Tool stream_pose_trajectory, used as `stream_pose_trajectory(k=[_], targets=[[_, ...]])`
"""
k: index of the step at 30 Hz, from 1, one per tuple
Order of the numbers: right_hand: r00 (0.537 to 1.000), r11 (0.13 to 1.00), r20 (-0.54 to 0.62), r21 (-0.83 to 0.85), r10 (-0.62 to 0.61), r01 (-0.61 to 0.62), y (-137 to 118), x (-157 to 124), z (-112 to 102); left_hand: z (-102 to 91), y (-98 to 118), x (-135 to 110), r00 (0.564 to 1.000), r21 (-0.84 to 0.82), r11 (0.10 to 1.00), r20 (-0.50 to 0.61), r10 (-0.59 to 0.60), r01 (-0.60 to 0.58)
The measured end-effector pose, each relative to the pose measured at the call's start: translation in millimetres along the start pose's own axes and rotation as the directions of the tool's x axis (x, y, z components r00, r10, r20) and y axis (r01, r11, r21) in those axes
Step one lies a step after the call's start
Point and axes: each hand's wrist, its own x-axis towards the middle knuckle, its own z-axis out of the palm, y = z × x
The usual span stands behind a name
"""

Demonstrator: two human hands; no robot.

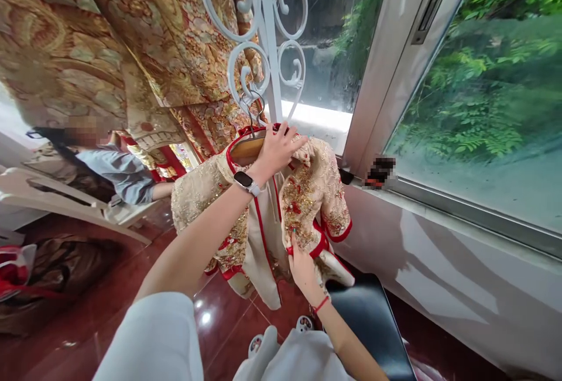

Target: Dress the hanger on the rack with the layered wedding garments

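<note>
Single view from the head, facing forward and down along both arms; near the left hand (276, 150) on a curved wooden hanger (246, 150), the right hand (302, 267) lower, closer, on a cream red-trimmed embroidered jacket (307, 194); white scrolled metal grille (264, 18) above the left hand; grey-framed glass window (483, 135) right of both.

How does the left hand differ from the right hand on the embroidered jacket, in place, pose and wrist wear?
The left hand lies high, fingers spread over the collar by the wooden hanger. The right hand is lower and pinches the red-trimmed front edge. The left wrist bears a white smartwatch, the right wrist a thin red cord. Both hands touch the same cream and gold embroidered jacket.
</note>
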Motion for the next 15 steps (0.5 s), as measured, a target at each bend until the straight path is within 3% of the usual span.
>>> stream_pose_trajectory(k=[4,6,8,10,11,13,15], targets=[[0.999,1.000,0.048,-0.015,-0.004,0.005,-14,18,-6,-12.7,15,-6,1.000,-0.005,1.000,-0.009,0.017,-0.017],[0.999,1.000,0.039,-0.019,-0.002,0.003,-12,23,-12,-8.9,31,-27,0.990,-0.071,0.997,-0.137,-0.025,0.015],[1.000,1.000,0.019,-0.022,-0.014,0.015,-8,26,-11,9.2,55,-65,0.933,-0.164,0.979,-0.319,-0.169,0.121],[0.998,0.998,-0.002,-0.018,-0.055,0.055,-1,25,-5,40.7,80,-113,0.770,-0.314,0.892,-0.460,-0.443,0.326],[0.997,0.997,-0.010,-0.014,-0.082,0.081,4,24,-2,59.0,91,-137,0.682,-0.411,0.804,-0.435,-0.588,0.431],[0.984,0.984,0.005,0.003,-0.177,0.177,14,23,-3,94.1,105,-179,0.536,-0.572,0.530,-0.178,-0.825,0.626],[0.945,0.945,0.036,0.033,-0.326,0.325,24,25,-22,120.1,107,-207,0.413,-0.638,0.247,0.123,-0.903,0.729]])
